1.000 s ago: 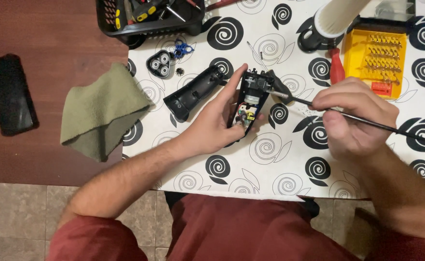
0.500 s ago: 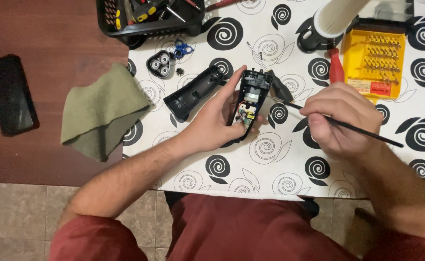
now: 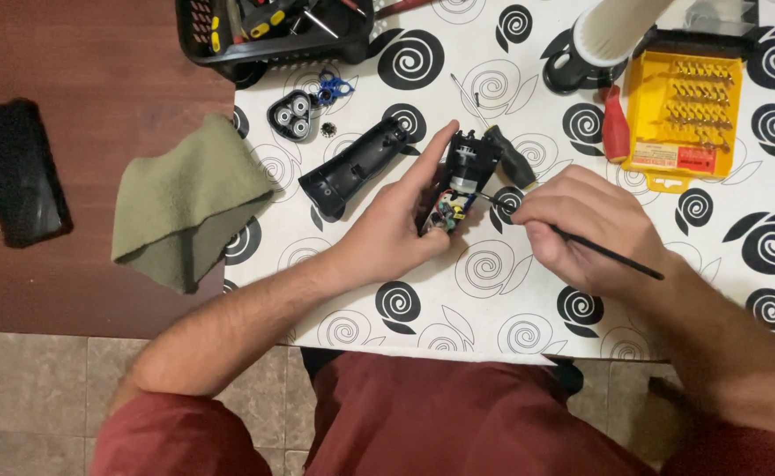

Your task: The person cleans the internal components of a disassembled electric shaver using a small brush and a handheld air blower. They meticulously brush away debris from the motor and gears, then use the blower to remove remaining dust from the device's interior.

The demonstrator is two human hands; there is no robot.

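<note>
My left hand [image 3: 396, 220] grips an opened black shaver body [image 3: 460, 181], its motor and small circuit board with coloured parts facing up. My right hand [image 3: 586, 225] holds a thin black brush [image 3: 608, 254] like a pen, and the brush tip touches the circuit board area of the shaver body. A black empty shaver shell [image 3: 352, 167] lies just left of my left hand. The three-ring shaver head [image 3: 292, 115] sits farther up and to the left on the spiral-patterned cloth [image 3: 493, 291].
A green cloth [image 3: 185, 198] lies at the table's left, a black phone [image 3: 17, 172] beyond it. A black basket of tools [image 3: 273, 31] stands at the top. A yellow bit case [image 3: 683, 110], a red screwdriver handle [image 3: 615, 123] and a white cylinder [image 3: 608, 35] are at upper right.
My right hand has moved left toward the shaver body, bringing the brush tip from the motor end down to the circuit board. My left hand has tilted the body slightly.
</note>
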